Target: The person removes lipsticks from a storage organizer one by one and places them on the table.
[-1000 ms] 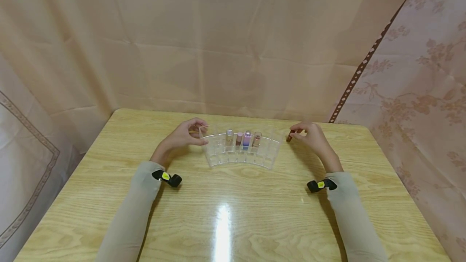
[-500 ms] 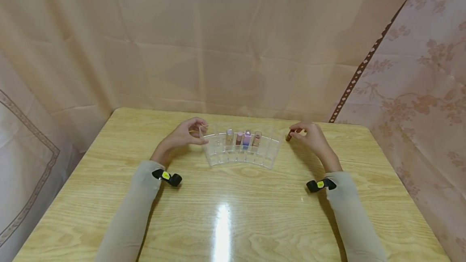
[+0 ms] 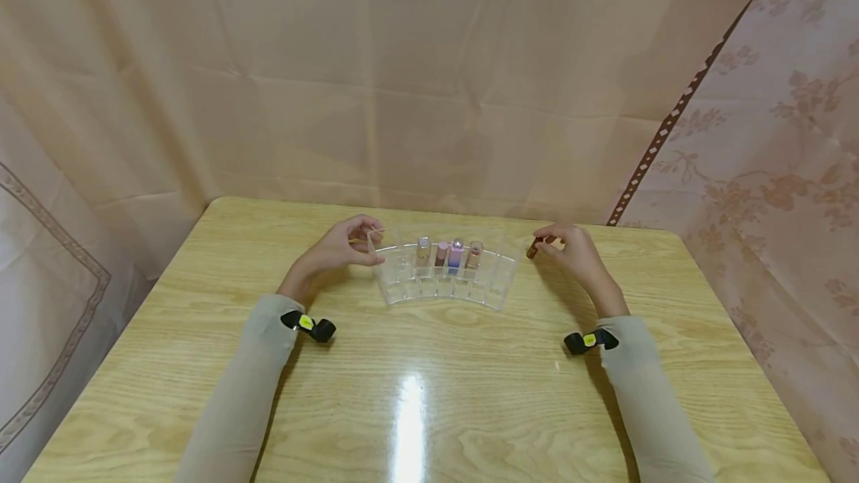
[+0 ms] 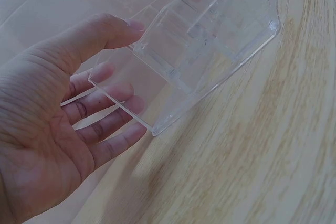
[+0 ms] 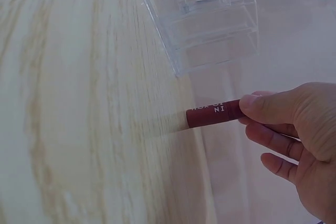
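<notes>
A clear, fan-shaped lipstick organizer (image 3: 443, 285) with stepped compartments stands on the table. My left hand (image 3: 349, 243) holds its left end. In the left wrist view the thumb lies at the upper edge and the fingers (image 4: 113, 98) show through the side panel. Upright in the organizer's middle are a clear-topped tube (image 3: 423, 252), a pink-capped lipstick (image 3: 441, 254), a purple-blue tube (image 3: 455, 256) and another clear-capped lipstick (image 3: 474, 253). Right of the organizer, my right hand (image 3: 570, 248) pinches one end of a dark red lipstick tube (image 5: 212, 114) with white lettering, apart from the organizer.
The wood-grain table (image 3: 483, 393) extends in front of both forearms and reflects a bright light. Behind it hangs a beige curtain (image 3: 429, 95), and a floral cloth (image 3: 772, 170) covers the right side. Each wrist carries a small black camera (image 3: 325, 330).
The dark red lipstick tube leans slightly more in my right hand than a second ago. Both hands and the organizer otherwise stay in place.
</notes>
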`<state>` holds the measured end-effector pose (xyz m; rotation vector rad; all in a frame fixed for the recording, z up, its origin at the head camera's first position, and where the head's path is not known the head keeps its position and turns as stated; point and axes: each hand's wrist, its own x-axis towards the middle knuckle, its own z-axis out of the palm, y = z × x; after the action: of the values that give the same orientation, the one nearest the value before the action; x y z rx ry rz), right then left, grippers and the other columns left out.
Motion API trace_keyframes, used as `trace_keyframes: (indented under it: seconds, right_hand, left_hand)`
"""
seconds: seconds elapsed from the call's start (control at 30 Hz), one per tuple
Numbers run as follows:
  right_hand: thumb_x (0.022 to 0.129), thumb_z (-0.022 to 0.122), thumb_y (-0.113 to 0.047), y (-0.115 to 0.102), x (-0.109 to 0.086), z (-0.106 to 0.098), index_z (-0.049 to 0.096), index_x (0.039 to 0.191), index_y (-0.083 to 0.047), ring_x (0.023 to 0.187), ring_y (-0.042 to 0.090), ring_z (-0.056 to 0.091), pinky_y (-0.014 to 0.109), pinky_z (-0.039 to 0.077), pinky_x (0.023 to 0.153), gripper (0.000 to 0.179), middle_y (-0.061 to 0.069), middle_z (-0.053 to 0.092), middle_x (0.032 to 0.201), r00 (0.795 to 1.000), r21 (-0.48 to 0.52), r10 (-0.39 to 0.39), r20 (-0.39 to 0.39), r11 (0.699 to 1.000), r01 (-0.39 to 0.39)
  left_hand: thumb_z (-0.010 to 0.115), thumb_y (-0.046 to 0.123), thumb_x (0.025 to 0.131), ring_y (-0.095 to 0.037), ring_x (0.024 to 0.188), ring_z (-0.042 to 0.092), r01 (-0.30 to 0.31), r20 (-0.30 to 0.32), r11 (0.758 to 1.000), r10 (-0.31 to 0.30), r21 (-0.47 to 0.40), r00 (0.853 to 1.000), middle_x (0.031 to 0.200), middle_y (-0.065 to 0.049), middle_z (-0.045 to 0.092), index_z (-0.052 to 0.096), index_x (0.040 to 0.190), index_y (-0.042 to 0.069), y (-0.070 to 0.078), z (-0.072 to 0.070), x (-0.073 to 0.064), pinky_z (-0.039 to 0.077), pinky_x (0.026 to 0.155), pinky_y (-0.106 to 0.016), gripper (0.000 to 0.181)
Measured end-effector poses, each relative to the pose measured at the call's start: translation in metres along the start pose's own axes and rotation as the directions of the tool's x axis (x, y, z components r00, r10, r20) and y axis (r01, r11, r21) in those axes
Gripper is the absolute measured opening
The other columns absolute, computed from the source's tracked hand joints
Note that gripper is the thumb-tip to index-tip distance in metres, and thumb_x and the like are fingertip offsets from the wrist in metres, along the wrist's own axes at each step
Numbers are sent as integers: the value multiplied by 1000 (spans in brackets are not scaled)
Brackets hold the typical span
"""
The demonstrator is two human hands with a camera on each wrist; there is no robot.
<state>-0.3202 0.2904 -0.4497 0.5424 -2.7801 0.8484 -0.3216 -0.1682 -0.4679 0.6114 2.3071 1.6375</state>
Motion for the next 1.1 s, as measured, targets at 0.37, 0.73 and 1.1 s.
trace_keyframes:
  seconds: [0.37, 0.73, 1.1]
  right_hand:
    - [95, 69, -3, 0, -1, 1, 73, 115, 4, 104, 41, 66, 58, 49, 90, 21, 25, 72, 115, 1000, 4, 19, 2, 1000, -19]
    - [96, 69, -6, 1, -2, 1, 73, 116, 3, 106, 41, 64, 58, 48, 90, 22, 23, 72, 117, 999, 11, 32, 16, 999, -32]
    - [95, 71, -4, 0, -2, 2, 73, 115, 3, 113, 42, 61, 60, 47, 97, 21, 23, 70, 118, 1000, 15, 21, -3, 1000, -21]
  left_hand:
    - [82, 1, 83, -28, 107, 58, 6, -4, 1000, -6, 15, 1000, 121, -21, 59, 52, 133, -6, 0, 1, 0, 52, 97, -38, 58]
    - [82, 2, 84, -30, 109, 58, 3, -6, 1000, -3, 28, 1000, 123, -22, 59, 52, 134, -4, 0, 1, 0, 50, 101, -46, 59]
    - [81, 0, 83, -36, 116, 57, 1, 2, 1000, -1, 4, 1000, 127, -27, 57, 51, 134, -5, 1, 1, -1, 49, 104, -52, 60]
